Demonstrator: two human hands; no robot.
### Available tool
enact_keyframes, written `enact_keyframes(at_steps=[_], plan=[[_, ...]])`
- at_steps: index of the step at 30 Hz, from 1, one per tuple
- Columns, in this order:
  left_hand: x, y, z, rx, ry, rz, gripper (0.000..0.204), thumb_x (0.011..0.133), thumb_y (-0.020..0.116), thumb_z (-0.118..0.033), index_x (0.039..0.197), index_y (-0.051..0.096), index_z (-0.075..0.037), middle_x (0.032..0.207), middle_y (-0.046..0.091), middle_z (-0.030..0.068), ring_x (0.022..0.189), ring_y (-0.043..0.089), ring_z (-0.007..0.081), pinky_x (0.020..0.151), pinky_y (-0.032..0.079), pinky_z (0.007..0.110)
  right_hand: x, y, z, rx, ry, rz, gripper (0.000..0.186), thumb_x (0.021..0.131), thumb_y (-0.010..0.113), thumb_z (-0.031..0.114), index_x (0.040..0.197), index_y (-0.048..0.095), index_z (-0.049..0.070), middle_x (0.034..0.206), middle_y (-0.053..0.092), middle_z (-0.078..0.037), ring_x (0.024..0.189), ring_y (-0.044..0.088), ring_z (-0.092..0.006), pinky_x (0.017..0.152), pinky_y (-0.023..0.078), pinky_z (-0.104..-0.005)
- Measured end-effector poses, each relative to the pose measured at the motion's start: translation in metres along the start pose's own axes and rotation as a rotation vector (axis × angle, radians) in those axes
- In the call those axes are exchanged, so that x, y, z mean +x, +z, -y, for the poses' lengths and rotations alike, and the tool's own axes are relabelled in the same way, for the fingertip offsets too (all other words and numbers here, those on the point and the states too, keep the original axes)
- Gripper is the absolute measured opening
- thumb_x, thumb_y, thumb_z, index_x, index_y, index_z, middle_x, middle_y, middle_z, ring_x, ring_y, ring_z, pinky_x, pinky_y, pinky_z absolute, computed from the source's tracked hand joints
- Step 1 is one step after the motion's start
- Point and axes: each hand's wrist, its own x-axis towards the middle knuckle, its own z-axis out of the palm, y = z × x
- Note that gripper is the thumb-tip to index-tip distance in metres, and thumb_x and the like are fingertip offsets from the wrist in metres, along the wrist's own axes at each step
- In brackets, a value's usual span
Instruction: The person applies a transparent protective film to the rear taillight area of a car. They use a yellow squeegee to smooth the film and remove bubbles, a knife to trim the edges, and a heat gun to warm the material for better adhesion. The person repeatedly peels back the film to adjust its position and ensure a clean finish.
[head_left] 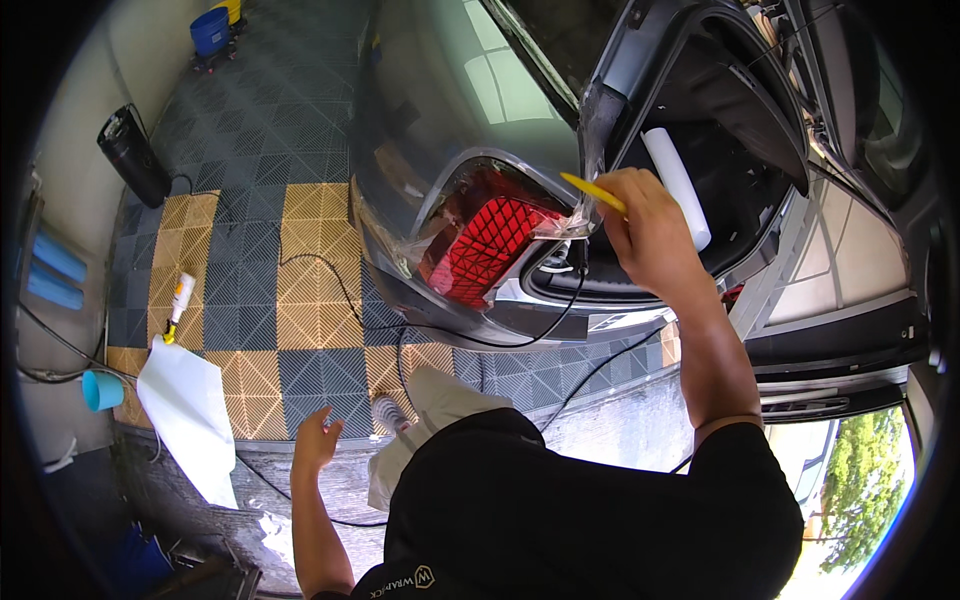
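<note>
The right hand [650, 225] is gripping a slim yellow tool [592, 192], fingers wrapping its rear end while the tapered tip is pointing left, out of the fist. The tool is hovering in view over the car [430, 110], beside the upper corner of the red tail light [490, 240]; whether its tip is touching the bodywork, I cannot tell. The left hand [316, 440] is hanging well apart above the floor tiles [322, 385], holding nothing, its fingers loosely spread. The tool is looking light, stiff and probably smooth, so it is likely calling for a firm pinch along its thicker body, keeping fingers off the narrow point, which could be snapping or scratching if pressed hard.
</note>
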Motion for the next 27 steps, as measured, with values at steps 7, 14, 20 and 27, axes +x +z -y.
enact_keyframes(at_steps=[7,14,20,27], plan=[[0.09,-0.114,-0.134,-0.082,0.239,-0.049,0.047,0.093,0.069,-0.024,0.132,0.061,0.003,0.11,0.069,0.0189,0.092,0.068,0.0237,0.078,0.054,0.035,0.021,0.024,-0.01,0.01,0.282,-0.15,0.025,0.085,0.061,0.001,0.11,0.062,0.002,0.096,0.063,-0.014,0.091,0.061,-0.0343,0.081,0.05,-0.0444],[0.214,-0.191,-0.277,0.073,0.581,0.034,0.044,0.095,0.068,-0.025,0.131,0.062,0.001,0.106,0.07,0.0175,0.092,0.068,0.0244,0.081,0.054,0.036,0.034,0.036,0.003,0.093,0.532,-0.203,0.033,0.077,0.063,-0.005,0.109,0.067,0.0,0.102,0.066,-0.017,0.094,0.063,-0.0348,0.082,0.052,-0.0438],[0.29,-0.211,-0.345,0.078,0.784,0.303,0.039,0.096,0.066,-0.019,0.13,0.063,0.0,0.106,0.071,0.0132,0.092,0.068,0.0205,0.081,0.054,0.033,0.057,0.028,0.021,0.037,0.736,-0.225,0.034,0.076,0.062,-0.004,0.108,0.068,0.002,0.098,0.066,-0.012,0.087,0.062,-0.0319,0.079,0.052,-0.0409],[0.365,-0.229,-0.344,0.288,0.9,0.671,0.036,0.095,0.066,-0.014,0.128,0.064,0.0,0.106,0.07,0.0111,0.09,0.066,0.0171,0.082,0.053,0.031,0.088,0.08,0.065,-0.437,1.026,-0.3,0.029,0.077,0.066,0.006,0.105,0.069,0.014,0.103,0.065,-0.004,0.099,0.057,-0.0247,0.088,0.044,-0.0384]])
